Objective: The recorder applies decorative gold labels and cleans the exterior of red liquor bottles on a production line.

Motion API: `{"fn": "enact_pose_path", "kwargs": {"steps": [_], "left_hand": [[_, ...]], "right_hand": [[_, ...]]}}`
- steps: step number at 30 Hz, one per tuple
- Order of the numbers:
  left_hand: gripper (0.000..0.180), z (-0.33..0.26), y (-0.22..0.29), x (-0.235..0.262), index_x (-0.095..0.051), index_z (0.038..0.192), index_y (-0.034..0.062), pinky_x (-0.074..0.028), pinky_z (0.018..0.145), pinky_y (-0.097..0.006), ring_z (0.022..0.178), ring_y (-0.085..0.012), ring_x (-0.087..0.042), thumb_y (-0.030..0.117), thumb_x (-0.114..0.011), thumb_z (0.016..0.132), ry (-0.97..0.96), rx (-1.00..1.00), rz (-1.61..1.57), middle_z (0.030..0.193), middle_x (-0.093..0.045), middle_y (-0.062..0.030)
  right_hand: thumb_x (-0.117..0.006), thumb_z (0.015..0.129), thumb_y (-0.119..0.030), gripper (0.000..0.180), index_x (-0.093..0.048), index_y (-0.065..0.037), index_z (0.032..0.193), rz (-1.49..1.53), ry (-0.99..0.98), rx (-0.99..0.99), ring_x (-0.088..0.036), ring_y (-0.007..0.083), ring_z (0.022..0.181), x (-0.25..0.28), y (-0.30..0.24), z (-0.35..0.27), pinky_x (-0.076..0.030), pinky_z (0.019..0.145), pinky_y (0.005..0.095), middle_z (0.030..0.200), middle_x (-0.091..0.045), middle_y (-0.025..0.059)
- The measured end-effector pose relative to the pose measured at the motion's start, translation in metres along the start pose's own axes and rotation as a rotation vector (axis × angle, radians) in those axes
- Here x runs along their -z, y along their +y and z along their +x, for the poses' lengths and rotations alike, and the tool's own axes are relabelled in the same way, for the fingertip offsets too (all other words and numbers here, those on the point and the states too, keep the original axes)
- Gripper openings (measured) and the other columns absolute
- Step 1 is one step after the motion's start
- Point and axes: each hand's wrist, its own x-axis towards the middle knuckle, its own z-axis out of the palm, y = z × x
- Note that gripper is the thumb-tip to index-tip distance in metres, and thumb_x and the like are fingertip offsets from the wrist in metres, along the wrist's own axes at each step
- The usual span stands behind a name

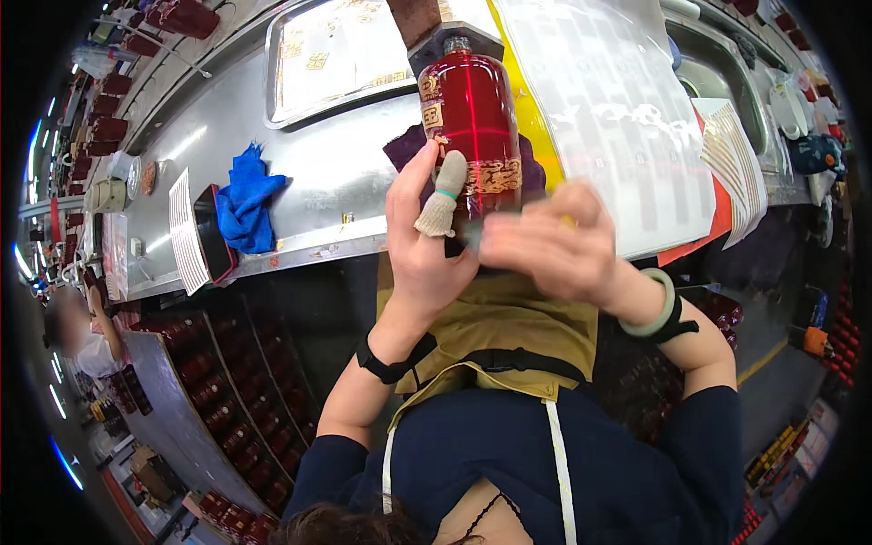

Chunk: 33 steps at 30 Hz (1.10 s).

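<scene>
A red glass bottle [479, 100] with gold ornament lies in front of me, its neck pointing away. My left hand [422, 241] is wrapped round its left side near the base, and a knitted finger cover [445, 195] sits on one finger. Against the bottle's lower right side is my right hand [554, 241], blurred by motion, its fingers curled and pressed together. A dark greenish smear shows at its fingertips; what it is I cannot make out. Dark purple cloth [407, 145] shows under the bottle. A dark metal holder [454, 38] surrounds the neck.
A metal tray [289, 109] with gold stickers lies at the back left of the steel table [200, 118]. Left are a blue cloth [247, 200] and a striped sheet [186, 236]. Right lie a clear plastic sheet [627, 136] and a sink [722, 59]. Bottle racks [227, 391] stand below left.
</scene>
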Motion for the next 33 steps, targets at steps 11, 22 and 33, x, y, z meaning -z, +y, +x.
{"fn": "enact_pose_path", "kwargs": {"steps": [11, 22, 33], "left_hand": [[0.076, 0.026, 0.051, 0.007, -0.067, 0.138, 0.0299, -0.041, 0.108, -0.053, 0.134, -0.0448, -0.043, 0.024, -0.091, 0.067, -0.262, 0.018, 0.486, 0.150, -0.037, -0.0267], [0.093, 0.020, 0.027, 0.008, -0.051, 0.145, -0.0052, -0.044, 0.108, -0.049, 0.129, -0.0406, -0.055, 0.001, -0.090, 0.060, -0.047, 0.010, 0.249, 0.144, -0.053, -0.0222], [0.090, 0.007, 0.005, 0.017, -0.046, 0.147, -0.0095, -0.046, 0.112, -0.046, 0.137, -0.0456, -0.051, 0.006, -0.089, 0.069, -0.138, 0.108, -0.043, 0.151, -0.047, -0.0294]], "right_hand": [[-0.071, 0.098, -0.006, 0.031, -0.060, -0.001, 0.126, 0.233, 0.507, -0.598, -0.058, 0.0069, 0.082, 0.025, 0.021, 0.020, -0.047, 0.073, 0.0214, 0.100, -0.064, 0.0027], [-0.069, 0.092, -0.005, 0.022, -0.064, -0.001, 0.113, 0.294, 0.191, -0.802, -0.069, 0.0329, 0.088, -0.019, -0.012, 0.039, -0.053, 0.075, 0.0391, 0.099, -0.069, 0.0157], [-0.069, 0.096, -0.006, 0.015, -0.064, -0.001, 0.110, 0.236, 0.309, -0.975, -0.047, 0.0092, 0.058, 0.004, -0.006, 0.029, -0.038, 0.053, 0.0293, 0.067, -0.055, 0.0029]]}}
